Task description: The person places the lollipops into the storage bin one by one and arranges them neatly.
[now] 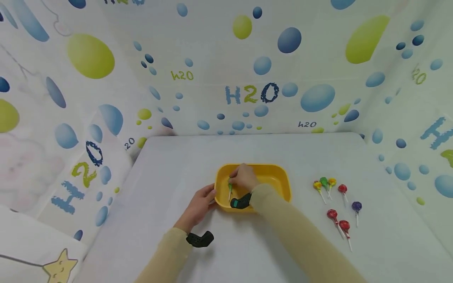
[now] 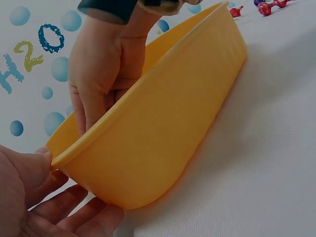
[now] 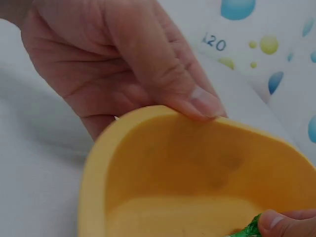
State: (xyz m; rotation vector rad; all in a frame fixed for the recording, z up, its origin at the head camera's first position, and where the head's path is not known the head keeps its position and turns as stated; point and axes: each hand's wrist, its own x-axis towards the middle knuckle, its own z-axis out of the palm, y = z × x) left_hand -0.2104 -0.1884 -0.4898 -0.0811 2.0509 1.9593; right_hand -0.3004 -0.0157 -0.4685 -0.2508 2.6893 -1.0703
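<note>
A yellow plastic basin (image 1: 288,188) stands on the white table. At its left end my left hand (image 1: 197,206) holds the wall, thumb on the rim and fingers against the outside, as the left wrist view shows. My right hand (image 1: 245,177) reaches down inside the basin. Its fingertips pinch a lollipop with a green wrapper (image 3: 250,228) by the wrapped head. The white stick (image 1: 229,195) points down toward the near side of the basin. In the left wrist view the basin wall (image 2: 148,133) hides the lollipop and the right fingertips.
Right of the basin lie several lollipops: a green one (image 1: 324,181) between two yellow ones, a red one (image 1: 342,188), a purple one (image 1: 356,206) and two more red ones (image 1: 332,214). Patterned white sheets (image 1: 212,51) hang around the table.
</note>
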